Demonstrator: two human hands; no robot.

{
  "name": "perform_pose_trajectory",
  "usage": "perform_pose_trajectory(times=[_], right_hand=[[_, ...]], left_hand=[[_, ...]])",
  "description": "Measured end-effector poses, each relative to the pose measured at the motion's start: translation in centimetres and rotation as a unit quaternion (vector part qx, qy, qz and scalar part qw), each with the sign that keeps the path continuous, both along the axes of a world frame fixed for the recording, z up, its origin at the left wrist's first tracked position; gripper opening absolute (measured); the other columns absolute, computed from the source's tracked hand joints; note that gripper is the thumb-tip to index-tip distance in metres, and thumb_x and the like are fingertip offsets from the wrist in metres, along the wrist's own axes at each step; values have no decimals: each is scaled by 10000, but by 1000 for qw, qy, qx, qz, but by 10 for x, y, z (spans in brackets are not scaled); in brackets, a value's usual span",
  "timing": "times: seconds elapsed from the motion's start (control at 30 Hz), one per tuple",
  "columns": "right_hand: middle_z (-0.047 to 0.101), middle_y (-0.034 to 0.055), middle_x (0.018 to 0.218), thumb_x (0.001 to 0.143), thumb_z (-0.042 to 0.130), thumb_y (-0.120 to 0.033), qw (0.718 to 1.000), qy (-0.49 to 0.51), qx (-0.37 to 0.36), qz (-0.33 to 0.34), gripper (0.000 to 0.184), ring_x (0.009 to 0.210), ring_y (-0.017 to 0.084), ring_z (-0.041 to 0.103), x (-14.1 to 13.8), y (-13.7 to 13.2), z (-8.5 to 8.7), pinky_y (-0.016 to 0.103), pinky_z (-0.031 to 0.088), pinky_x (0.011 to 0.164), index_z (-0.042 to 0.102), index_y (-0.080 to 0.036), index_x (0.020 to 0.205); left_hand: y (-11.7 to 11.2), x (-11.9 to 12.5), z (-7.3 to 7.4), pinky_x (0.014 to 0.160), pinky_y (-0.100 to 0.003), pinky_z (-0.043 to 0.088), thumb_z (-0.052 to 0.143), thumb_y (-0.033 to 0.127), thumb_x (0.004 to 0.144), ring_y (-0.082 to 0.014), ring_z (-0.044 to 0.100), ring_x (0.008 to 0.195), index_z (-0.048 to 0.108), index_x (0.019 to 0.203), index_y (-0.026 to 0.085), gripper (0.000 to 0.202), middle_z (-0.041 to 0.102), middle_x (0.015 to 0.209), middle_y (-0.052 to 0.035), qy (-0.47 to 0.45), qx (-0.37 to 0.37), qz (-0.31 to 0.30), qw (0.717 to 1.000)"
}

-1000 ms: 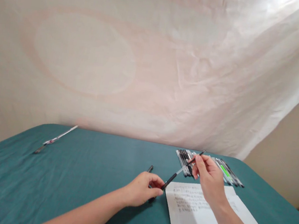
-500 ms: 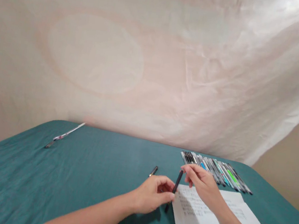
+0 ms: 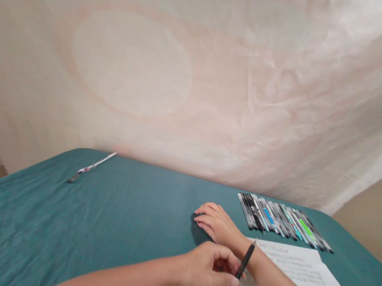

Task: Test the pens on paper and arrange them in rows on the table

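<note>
My left hand (image 3: 206, 273) is closed round a black pen (image 3: 241, 267), which stands nearly upright at the left edge of a white written sheet (image 3: 302, 284). My right hand (image 3: 217, 222) reaches across above it. It lies low on the teal tablecloth (image 3: 93, 233) with its fingers stretched out to the left and nothing visible in them. The small dark piece that lay there earlier is out of sight, and I cannot tell whether it is under the fingers.
A row of several pens (image 3: 283, 220) lies side by side at the back right, just beyond the sheet. One white pen (image 3: 92, 167) lies alone at the far left back. A creased pale backdrop (image 3: 200, 78) hangs behind the table.
The black pen has passed from my right hand to my left. My right hand has moved left and down onto the cloth where the small dark piece lay. The view has shifted slightly.
</note>
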State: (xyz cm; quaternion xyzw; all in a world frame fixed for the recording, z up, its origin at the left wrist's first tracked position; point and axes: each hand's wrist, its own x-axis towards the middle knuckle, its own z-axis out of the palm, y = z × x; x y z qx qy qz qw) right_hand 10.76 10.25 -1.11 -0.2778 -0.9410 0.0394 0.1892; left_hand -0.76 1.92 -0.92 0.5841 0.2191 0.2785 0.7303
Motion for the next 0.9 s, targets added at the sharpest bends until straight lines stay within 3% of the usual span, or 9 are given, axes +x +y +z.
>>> perform_pose_trajectory(times=[0.1, 0.2, 0.33, 0.43, 0.53, 0.63, 0.77, 0.9], right_hand=[[611, 44, 934, 800, 513, -205, 999, 37, -29, 6, 116, 979, 174, 467, -7, -3, -3, 364, 367, 836, 620, -197, 844], [614, 47, 909, 781, 540, -240, 982, 149, -113, 19, 90, 929, 164, 502, -11, -8, 0, 349, 380, 836, 600, -189, 823], [615, 53, 856, 796, 497, -340, 902, 325, -279, -54, 204, 797, 149, 555, 4, -10, 15, 307, 431, 746, 572, -178, 894], [590, 23, 702, 758, 523, -414, 850, 395, -324, -129, 301, 651, 128, 539, 35, -6, 28, 272, 433, 637, 579, -163, 915], [554, 6, 652, 745, 531, -433, 843, 412, -286, -193, 354, 629, 118, 504, 71, -7, 40, 257, 406, 626, 596, -158, 958], [549, 8, 667, 760, 509, -434, 849, 392, -273, -225, 363, 642, 120, 495, 96, -16, 51, 250, 397, 624, 599, -161, 981], [543, 3, 666, 765, 497, -428, 871, 332, -281, -227, 320, 650, 127, 505, 104, -29, 58, 254, 411, 623, 616, -179, 928], [563, 26, 746, 773, 495, -410, 887, 304, -285, -198, 301, 689, 140, 531, 101, -33, 61, 276, 440, 648, 604, -182, 935]], left_hand=[[-1, 0, 0, 688, -252, 410, 683, 460, 543, -109, 529, 686, 568, 798, 119, 442, 578, 747, -40, 10, 7, 5, 1000], [-1, 0, 2, 669, -236, 404, 685, 450, 547, -94, 514, 658, 567, 785, 121, 423, 571, 726, -21, 11, 10, 4, 1000], [0, -2, 3, 638, -219, 389, 683, 402, 578, -83, 496, 634, 560, 774, 113, 371, 548, 698, -9, -6, 16, -14, 1000], [4, -2, 2, 601, -210, 375, 660, 381, 617, -80, 475, 604, 554, 787, 111, 336, 529, 668, 0, 1, 25, 9, 1000], [9, -2, 3, 575, -201, 363, 607, 364, 675, -82, 459, 595, 563, 815, 117, 288, 523, 662, 5, 31, 68, 67, 995], [13, -2, 5, 641, -217, 380, 538, 315, 734, -111, 489, 697, 588, 879, 142, 232, 556, 771, -17, 87, 152, 157, 972], [16, -3, 6, 688, -228, 391, 464, 267, 772, -135, 503, 805, 611, 904, 190, 212, 555, 851, -26, 167, 238, 242, 926], [21, -4, 1, 671, -225, 403, 433, 264, 787, -133, 513, 802, 608, 923, 191, 233, 558, 870, -32, 185, 252, 253, 915]])
